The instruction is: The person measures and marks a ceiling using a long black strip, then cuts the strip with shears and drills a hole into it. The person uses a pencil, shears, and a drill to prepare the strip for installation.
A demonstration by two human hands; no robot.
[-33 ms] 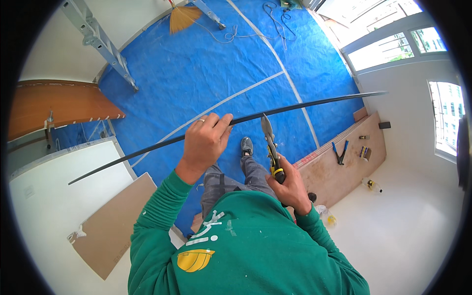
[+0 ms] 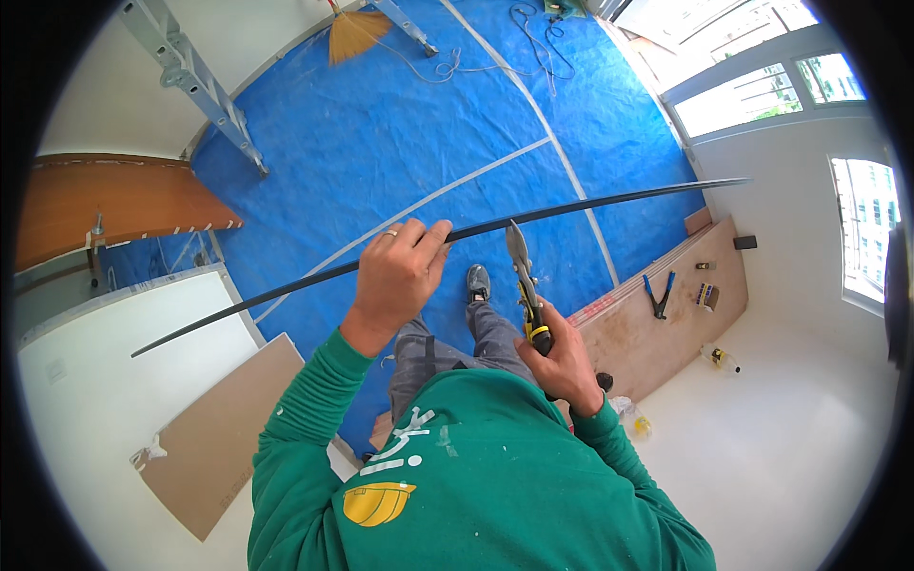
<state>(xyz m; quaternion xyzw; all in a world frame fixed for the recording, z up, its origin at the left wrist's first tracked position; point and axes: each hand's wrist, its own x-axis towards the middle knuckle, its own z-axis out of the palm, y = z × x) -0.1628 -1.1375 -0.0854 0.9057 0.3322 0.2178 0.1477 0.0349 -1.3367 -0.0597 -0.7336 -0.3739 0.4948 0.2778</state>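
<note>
A long, thin, dark strip (image 2: 571, 206) stretches across in front of me, bowed in this view, its left end lower than its right. My left hand (image 2: 398, 271) is closed around it near the middle, fingers over the top. In my right hand (image 2: 564, 357) is a pair of tin snips (image 2: 526, 285) with black and yellow handles. Their jaws point up and reach the strip just right of my left hand. Whether the blades grip the strip's edge or only touch it, I cannot tell.
Blue sheeting (image 2: 381, 162) covers the floor. At right, stacked boards (image 2: 619, 352) carry a blue-handled tool (image 2: 659, 295) and small items. A bottle (image 2: 721, 359) lies beside them. A ladder (image 2: 205, 90), broom (image 2: 354, 36) and cords (image 2: 547, 43) are farther off; a brown panel (image 2: 214, 447) is at left.
</note>
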